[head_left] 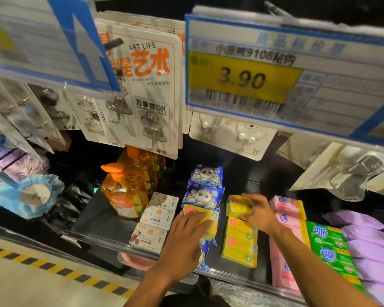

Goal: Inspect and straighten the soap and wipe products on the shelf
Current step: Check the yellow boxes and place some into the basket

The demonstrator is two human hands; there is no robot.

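Dark glossy shelf (pixel 102 220): L hand (pixel 184 238) flat, grip released, on yellow soap box (pixel 211 214); R hand (pixel 258 214) grasps yellow pack (pixel 236 206).

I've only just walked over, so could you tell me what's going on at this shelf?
A person is straightening soap boxes on the low shelf with both hands. The left hand lies flat on a yellow box that rests over the blue panda packs. The right hand grips the rear yellow box of the next row, behind two more yellow boxes lying flat.
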